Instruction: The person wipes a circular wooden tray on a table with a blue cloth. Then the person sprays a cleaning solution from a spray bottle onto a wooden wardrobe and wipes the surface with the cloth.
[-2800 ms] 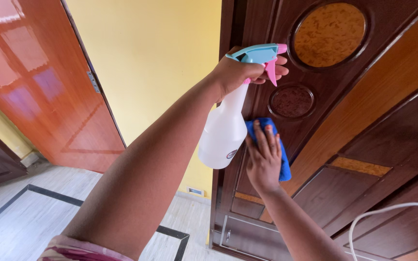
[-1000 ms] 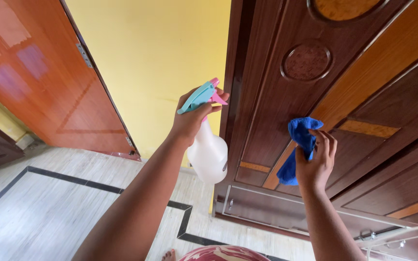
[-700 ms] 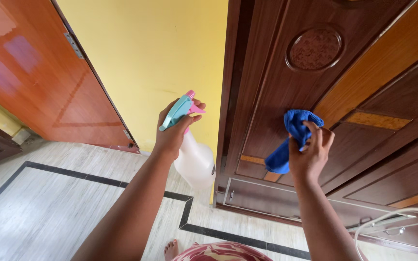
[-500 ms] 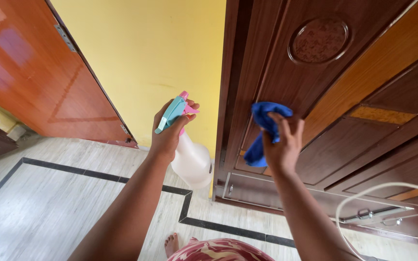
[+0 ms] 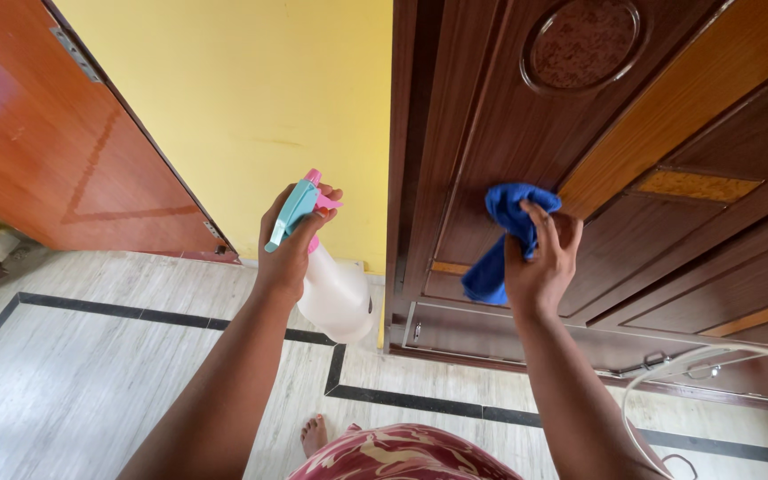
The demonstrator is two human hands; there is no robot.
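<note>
A: What is held, and where?

B: A white spray bottle with a teal and pink trigger head is clasped in the left hand, beside the yellow wall. A blue cloth is bunched in the closed right hand, just in front of the dark carved wooden door.

A: Which step is in hand?

B: Wiping seems paused between passes. Pressing the cloth flat against the panel would likely be called for next.

One head-worn camera looks steeply down and forward, close on both raised arms, facing the dark door; the floor lies far below it and the wall to its left
</note>
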